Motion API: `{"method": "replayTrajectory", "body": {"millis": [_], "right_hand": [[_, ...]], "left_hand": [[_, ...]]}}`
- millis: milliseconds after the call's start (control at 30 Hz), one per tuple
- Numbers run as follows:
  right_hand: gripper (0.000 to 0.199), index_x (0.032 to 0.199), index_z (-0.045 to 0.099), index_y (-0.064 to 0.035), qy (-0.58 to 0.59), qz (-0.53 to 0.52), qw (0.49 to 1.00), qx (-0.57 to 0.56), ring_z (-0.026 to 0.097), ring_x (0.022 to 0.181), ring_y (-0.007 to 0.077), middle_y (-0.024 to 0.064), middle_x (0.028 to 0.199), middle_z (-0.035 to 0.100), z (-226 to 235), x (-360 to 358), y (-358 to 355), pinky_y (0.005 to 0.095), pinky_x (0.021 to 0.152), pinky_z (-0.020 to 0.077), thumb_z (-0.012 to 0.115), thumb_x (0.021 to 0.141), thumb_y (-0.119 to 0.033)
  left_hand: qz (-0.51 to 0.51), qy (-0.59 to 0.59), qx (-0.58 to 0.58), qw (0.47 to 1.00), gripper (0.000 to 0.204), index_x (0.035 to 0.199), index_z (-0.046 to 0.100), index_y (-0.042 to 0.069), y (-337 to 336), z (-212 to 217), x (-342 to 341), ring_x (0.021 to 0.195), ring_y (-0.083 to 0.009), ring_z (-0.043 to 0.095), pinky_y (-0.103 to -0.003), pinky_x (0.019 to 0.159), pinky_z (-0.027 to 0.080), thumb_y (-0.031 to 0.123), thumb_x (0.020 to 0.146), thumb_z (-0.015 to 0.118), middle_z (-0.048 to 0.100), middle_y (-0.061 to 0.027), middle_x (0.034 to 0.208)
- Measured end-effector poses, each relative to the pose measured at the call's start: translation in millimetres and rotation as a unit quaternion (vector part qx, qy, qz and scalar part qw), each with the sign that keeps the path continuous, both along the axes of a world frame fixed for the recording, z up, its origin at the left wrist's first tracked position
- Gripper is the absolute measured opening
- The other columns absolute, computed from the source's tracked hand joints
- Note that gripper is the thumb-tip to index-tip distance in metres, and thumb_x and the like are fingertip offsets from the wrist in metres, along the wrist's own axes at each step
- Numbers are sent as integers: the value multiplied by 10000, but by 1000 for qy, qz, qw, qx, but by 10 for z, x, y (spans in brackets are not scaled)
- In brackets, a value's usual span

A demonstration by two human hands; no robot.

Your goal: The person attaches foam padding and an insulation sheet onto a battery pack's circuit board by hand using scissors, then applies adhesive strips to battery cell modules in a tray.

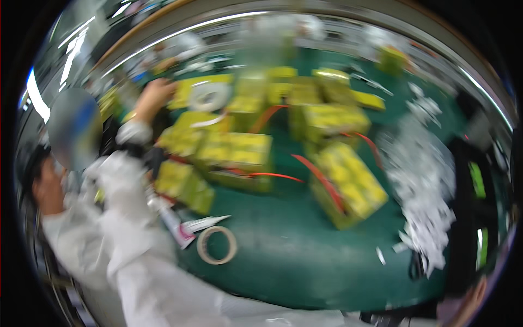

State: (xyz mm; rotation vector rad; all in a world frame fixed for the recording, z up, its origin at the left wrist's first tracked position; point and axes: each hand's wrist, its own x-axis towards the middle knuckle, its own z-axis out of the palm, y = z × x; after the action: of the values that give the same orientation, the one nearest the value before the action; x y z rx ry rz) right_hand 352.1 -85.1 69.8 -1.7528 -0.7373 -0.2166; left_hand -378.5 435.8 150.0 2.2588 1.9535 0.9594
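My left arm, in a white sleeve, reaches across to the far left of the table. My left hand (155,99) is at the left edge of a flat yellow sheet (182,97); motion blur hides whether its fingers grip anything. A white roll of tape (209,97) lies on that sheet, to the right of the hand. Nearer to me stand yellow blocks (237,152) with bumpy tops and orange-red strips. Another such block (348,182) is tilted at the right, with an orange-red strip (321,182) along its side. My right hand is out of view.
A beige tape roll (217,245) and a white tube with a pink end (182,234) lie near the table's front left. White scraps in clear plastic (419,169) pile up at the right. A person (49,185) is at my left; blurred skin (474,298) shows lower right.
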Motion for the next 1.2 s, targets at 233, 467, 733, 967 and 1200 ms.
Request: {"method": "replayTrajectory", "body": {"millis": [233,467,733,967,1200], "right_hand": [[279,1075,582,-7,101,-34,993,46,347,549,8,-76,701,471,165,70,-190,163,477,253,557,862,-185],[223,1009,576,-4,104,-24,993,52,376,566,20,-52,680,481,245,607,-771,163,493,286,573,826,-132],[137,904,561,-42,173,61,982,-36,412,551,26,-38,680,507,120,1414,-274,159,481,322,576,820,-149],[110,846,533,-47,189,79,975,-89,408,551,25,-44,677,485,-103,1940,-89,160,490,342,564,831,-152],[88,825,521,-39,223,53,956,-180,437,563,45,-38,658,476,-81,2065,5,189,488,376,545,832,-123]], "left_hand": [[-300,-40,-261,917,143,783,580,-52,-1893,597,2403,471,-76,495,-218,438,362,89,761,589,524,-23,544],[-621,87,-209,750,240,831,612,-25,-2725,643,5420,652,-100,511,-250,596,416,200,749,628,583,-55,710],[-662,-69,-249,704,318,878,625,-3,-2776,-161,7963,515,-88,444,-251,432,334,293,765,656,502,-3,602],[-644,-96,-389,652,347,959,588,-18,-2673,-767,8887,447,-85,373,-239,403,267,264,768,655,460,-13,556],[-634,-84,-467,610,176,830,562,55,-2630,-986,9181,499,-59,395,-193,454,288,200,785,651,481,27,662]]}}
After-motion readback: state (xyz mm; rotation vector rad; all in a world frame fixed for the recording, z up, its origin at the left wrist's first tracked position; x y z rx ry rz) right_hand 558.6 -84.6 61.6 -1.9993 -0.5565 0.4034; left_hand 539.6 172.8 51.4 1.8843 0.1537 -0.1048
